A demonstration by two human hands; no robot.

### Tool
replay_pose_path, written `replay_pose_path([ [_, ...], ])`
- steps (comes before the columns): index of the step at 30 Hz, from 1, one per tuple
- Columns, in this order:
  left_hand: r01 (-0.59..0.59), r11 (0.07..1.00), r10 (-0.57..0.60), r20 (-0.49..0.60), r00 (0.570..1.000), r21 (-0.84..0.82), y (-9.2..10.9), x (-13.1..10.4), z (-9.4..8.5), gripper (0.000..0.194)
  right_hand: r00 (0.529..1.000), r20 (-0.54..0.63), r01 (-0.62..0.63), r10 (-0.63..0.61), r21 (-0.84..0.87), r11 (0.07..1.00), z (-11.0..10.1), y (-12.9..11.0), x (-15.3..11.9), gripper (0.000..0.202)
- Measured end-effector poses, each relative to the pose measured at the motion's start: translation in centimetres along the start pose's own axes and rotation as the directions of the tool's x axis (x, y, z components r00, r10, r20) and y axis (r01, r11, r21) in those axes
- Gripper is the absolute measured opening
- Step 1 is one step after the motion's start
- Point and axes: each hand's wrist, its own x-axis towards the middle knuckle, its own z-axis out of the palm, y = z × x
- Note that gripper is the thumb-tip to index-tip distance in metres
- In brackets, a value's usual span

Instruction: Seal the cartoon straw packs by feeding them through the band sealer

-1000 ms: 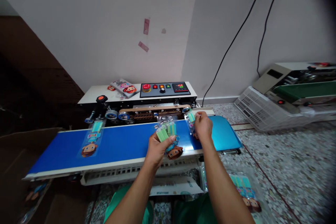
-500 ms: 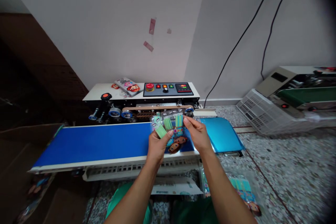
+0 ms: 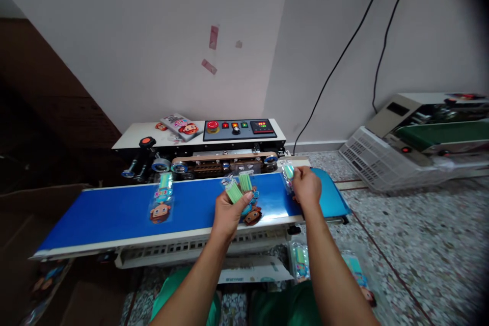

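A fan of clear packets pinched in my left hand, one single packet in my right hand

The fan spreads up and rightward from under my left thumb, above the blue belt; the single packet sticks out left of my right hand, its edge nipped in my closed fingers. Another packet lies flat on the belt, well left of both hands; behind runs the machine, with more packets on the floor below
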Motion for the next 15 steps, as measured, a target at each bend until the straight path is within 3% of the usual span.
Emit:
replay_pose_path([
  [4,0.005,1.0,-0.006,0.038,0.999,0.022,-0.2,-0.1,-0.2,0.031,1.0,-0.006,0.016,-0.016,0.041,0.999,1.2,-1.7,-0.3,0.031],
  [9,0.017,1.0,-0.018,0.018,1.0,0.018,-0.2,0.0,-0.2,0.033,0.976,-0.072,0.219,-0.206,0.306,0.927,1.6,-2.6,-1.3,0.034],
  [12,-0.018,0.999,0.018,0.015,1.0,-0.03,-0.1,0.0,0.0,0.035,0.964,0.074,0.153,-0.256,0.632,0.76,0.6,-3.8,-3.2,0.037],
  [15,-0.027,0.998,0.028,0.027,0.999,-0.049,-0.2,0.0,0.2,0.036,0.869,0.264,-0.023,-0.418,0.867,0.498,-0.7,-5.4,-5.4,0.034],
])
